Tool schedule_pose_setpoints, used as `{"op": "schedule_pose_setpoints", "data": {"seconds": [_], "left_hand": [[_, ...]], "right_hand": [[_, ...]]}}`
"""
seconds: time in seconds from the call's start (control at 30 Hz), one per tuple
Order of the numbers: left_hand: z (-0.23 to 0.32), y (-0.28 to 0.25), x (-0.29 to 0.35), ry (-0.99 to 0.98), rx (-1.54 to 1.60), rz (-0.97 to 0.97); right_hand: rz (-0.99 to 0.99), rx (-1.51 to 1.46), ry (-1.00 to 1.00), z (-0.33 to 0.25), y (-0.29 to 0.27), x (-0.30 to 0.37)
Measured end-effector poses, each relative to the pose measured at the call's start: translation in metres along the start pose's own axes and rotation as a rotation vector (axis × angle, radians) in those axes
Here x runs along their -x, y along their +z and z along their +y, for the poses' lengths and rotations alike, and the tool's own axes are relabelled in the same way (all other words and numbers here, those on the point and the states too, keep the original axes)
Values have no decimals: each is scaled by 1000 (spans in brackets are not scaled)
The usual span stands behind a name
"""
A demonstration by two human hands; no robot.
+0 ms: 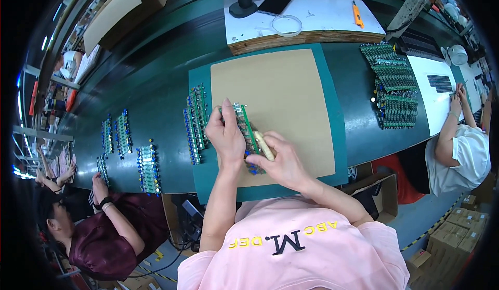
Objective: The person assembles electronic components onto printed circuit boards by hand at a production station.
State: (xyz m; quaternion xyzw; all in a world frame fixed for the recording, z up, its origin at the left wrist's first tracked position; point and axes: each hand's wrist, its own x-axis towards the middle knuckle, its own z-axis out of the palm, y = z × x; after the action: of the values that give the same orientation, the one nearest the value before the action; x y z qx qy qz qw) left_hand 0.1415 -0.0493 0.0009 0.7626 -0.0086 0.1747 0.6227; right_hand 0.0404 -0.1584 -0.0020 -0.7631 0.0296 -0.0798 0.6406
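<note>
Over a brown cardboard sheet [275,82] on a green mat [335,118], my left hand [227,134] grips a green circuit board panel [245,123] set with small components, tilted on edge. My right hand [285,162] is closed around a short, pale yellow tool [264,145] held against the board's right edge. The tool's working end is hidden. Blue components show below the board, between my hands. Just left of my left hand, several populated board panels [196,121] lie at the mat's left edge.
More board panels [148,168] lie left, near a person in dark red [114,233]. Stacked boards [396,90] lie right, near a person in white [460,149]. A white-topped platform [322,9] at the back holds a phone [278,0], clear ring [287,25] and orange knife [357,14].
</note>
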Motion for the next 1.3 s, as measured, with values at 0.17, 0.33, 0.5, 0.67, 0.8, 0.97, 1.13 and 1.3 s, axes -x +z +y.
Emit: {"op": "schedule_pose_setpoints", "data": {"seconds": [0.17, 0.33, 0.5, 0.67, 0.8, 0.97, 1.13, 1.3], "left_hand": [[10, -10, -9, -360, 304, -47], [21, -6, 3, -491, 333, -277], [24, 4, 11, -144, 49, -437], [22, 13, 8, -11, 29, -445], [26, 23, 3, 33, 13, -432], [31, 53, -12, 198, -269, -398], [0, 138, -35, 194, -332, -458], [-26, 218, -54, 350, -667, -416]], "right_hand": [[-74, -474, 199, 15, -15, -4], [-146, -998, 287, 22, -36, -22], [-167, -1057, 217, 17, -61, -25], [-157, -1096, 212, 18, -68, -25], [-171, -1168, 229, 20, -69, -26], [-94, -1118, 232, 27, -89, -25], [113, -1177, 165, 62, -113, -21], [204, -1240, 140, 79, -104, -17]]}}
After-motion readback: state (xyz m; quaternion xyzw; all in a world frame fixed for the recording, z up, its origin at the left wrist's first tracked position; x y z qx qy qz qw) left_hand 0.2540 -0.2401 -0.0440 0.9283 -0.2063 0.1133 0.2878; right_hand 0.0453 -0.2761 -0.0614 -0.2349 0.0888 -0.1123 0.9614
